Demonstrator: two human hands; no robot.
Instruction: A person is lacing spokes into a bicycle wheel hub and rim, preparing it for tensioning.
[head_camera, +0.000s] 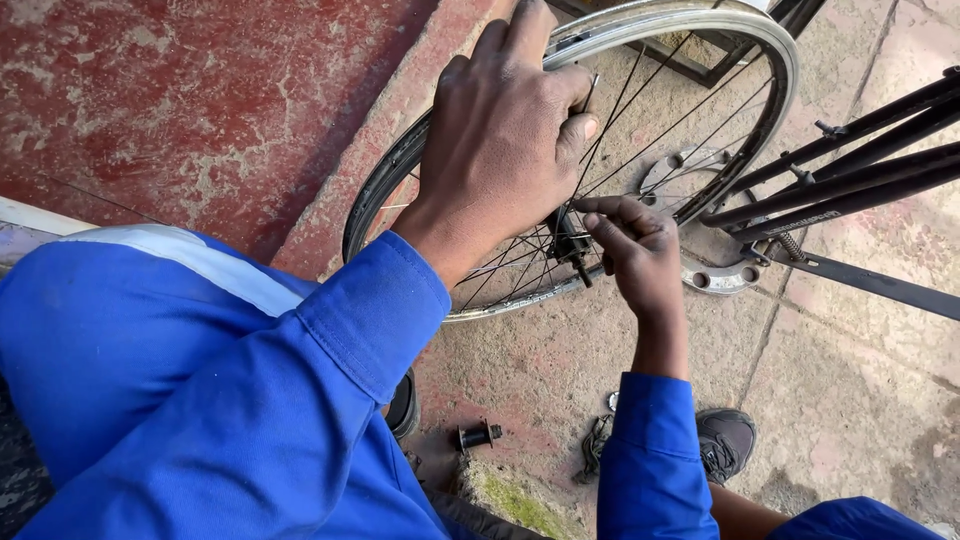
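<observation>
Between your knees, the bicycle wheel (640, 130) stood upright on the paved ground (850, 400), its rim running from near your left sleeve (300, 380) up and away to the right, and its hub axle (572, 250) pointing across toward your right hand. Your left hand (505, 130) came over the top, palm down with the wrist bent, and was clenched around the rim and tyre, the thumb pressing a spoke. Your right hand (640, 250) reached in from below, forearm nearly vertical, its fingertips (600, 207) pinched at the hub's axle end; what they grasped I cannot tell. Just behind the wheel lay a grey metal ring with holes (715, 275), beside a dark bicycle frame (850, 170). Near your shoe (728, 440), 1 small black axle part (478, 436) lay on the ground.
</observation>
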